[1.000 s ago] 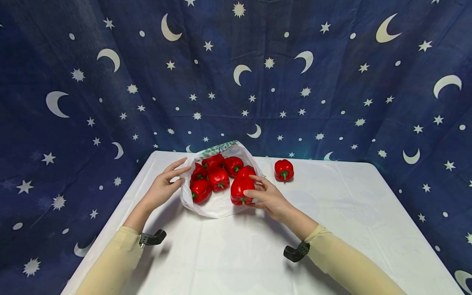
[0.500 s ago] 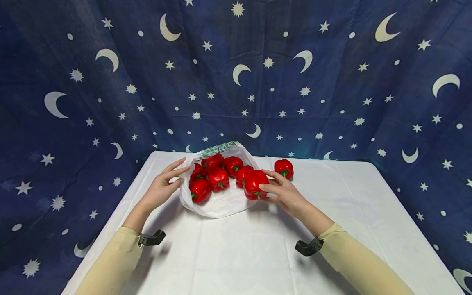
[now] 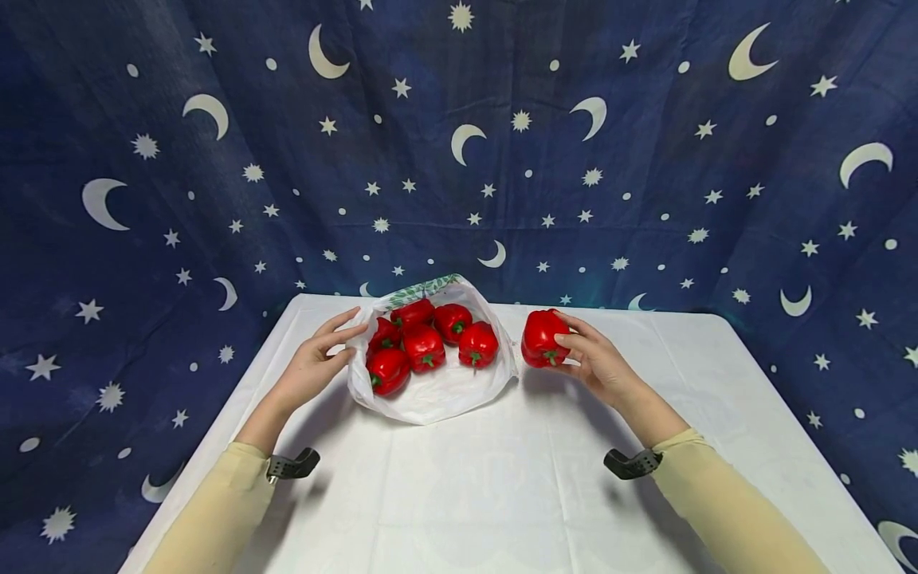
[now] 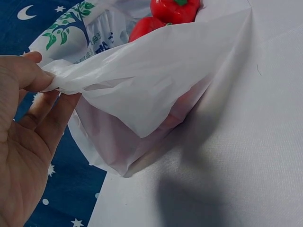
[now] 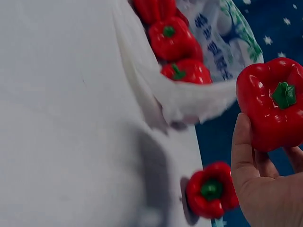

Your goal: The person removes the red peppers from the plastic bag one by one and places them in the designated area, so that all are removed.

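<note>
A white plastic bag (image 3: pixel 430 402) printed with green leaves lies on the table with its mouth facing me, several red bell peppers (image 3: pixel 424 348) inside. My left hand (image 3: pixel 311 369) pinches the left edge of its mouth between thumb and fingers, as the left wrist view shows. To the right of the bag, my right hand (image 3: pixel 602 367) grips a red bell pepper (image 3: pixel 543 338) with a green stem, raised above the tabletop. Another bell pepper (image 5: pixel 211 189) rests on the table outside the bag; in the head view the held one mostly hides it.
A white cloth covers the table (image 3: pixel 459 494). Behind it hangs a dark blue curtain (image 3: pixel 430 159) with moons and stars, close to the table's far edge. Each wrist carries a black strapped device (image 3: pixel 633 464).
My right hand has carried the held pepper rightward out of the bag's mouth, towards the pepper on the table. The left hand has stayed at the bag's edge.
</note>
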Motion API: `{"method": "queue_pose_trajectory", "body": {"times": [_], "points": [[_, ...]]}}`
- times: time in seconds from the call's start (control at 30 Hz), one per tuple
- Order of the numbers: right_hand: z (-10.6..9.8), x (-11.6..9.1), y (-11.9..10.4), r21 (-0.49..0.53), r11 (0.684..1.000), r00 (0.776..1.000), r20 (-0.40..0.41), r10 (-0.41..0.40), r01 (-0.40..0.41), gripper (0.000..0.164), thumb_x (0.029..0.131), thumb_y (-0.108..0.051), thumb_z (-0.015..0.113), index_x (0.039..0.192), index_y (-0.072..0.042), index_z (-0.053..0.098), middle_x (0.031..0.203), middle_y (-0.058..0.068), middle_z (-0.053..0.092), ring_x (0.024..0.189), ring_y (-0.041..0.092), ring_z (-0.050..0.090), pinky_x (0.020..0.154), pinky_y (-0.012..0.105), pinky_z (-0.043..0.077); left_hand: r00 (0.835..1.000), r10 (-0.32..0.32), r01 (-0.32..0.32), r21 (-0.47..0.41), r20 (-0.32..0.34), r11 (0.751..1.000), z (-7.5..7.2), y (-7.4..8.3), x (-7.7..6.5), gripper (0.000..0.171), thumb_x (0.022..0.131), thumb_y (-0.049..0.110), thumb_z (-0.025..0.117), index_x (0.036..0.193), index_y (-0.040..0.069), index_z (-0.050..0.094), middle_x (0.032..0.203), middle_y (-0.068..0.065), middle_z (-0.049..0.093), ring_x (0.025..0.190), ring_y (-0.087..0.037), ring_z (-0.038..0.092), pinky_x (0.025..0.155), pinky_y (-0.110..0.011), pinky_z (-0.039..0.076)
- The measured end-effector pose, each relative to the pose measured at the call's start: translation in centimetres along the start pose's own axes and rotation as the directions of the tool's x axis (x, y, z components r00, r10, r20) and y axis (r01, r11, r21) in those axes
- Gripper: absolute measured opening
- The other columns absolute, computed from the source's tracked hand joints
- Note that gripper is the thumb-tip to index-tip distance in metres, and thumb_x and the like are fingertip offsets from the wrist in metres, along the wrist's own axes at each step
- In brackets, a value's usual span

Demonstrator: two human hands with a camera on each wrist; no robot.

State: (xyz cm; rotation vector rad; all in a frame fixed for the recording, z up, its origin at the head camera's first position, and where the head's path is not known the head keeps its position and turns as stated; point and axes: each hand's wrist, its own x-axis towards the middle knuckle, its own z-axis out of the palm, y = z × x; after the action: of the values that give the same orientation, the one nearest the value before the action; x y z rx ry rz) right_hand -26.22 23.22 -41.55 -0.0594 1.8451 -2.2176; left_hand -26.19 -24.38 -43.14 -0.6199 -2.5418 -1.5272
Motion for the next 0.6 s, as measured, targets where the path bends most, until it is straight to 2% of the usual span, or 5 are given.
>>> {"method": "queue_pose_trajectory", "body": {"times": [0.23,0.37,0.6], "points": [[-3.5,0.0,-0.8,0.0,1.0,0.998,-0.063,0.012,-0.012,0.065,0.102,-0.021,0.06,0.16,-0.014,0.033,0.146,0.004,0.045,0.121,0.023,0.056,0.093,0.04,0.055,1.0,0.018,-0.018,-0.025,0.007,1.0,0.2,0.0,0.2,0.042,0.1,0.001,0.062,0.141,0.011,0.064,0.162,0.002,0.037,0.15,-0.024,0.027,0.099,-0.014,0.04],[-5.2,0.2,-1.2,0.028,1.0,0.997,-0.077,0.012,-0.01,0.063,0.104,-0.022,0.056,0.161,-0.015,0.03,0.142,0.001,0.047,0.119,0.02,0.058,0.092,0.036,0.055,0.999,0.035,-0.035,-0.034,0.002,0.999,0.2,0.1,0.1,0.042,0.099,-0.001,0.061,0.14,0.007,0.064,0.162,-0.004,0.037,0.15,-0.027,0.028,0.096,-0.014,0.041],[-7.5,0.9,-1.8,0.055,0.998,0.992,-0.119,0.032,-0.026,0.062,0.105,-0.021,0.053,0.161,-0.018,0.029,0.137,-0.003,0.047,0.12,0.022,0.053,0.09,0.033,0.055,1.0,0.023,-0.023,-0.017,-0.001,1.0,0.1,-0.1,0.0,0.042,0.099,0.0,0.062,0.14,0.011,0.065,0.162,0.001,0.038,0.15,-0.024,0.029,0.099,-0.019,0.043]]}}
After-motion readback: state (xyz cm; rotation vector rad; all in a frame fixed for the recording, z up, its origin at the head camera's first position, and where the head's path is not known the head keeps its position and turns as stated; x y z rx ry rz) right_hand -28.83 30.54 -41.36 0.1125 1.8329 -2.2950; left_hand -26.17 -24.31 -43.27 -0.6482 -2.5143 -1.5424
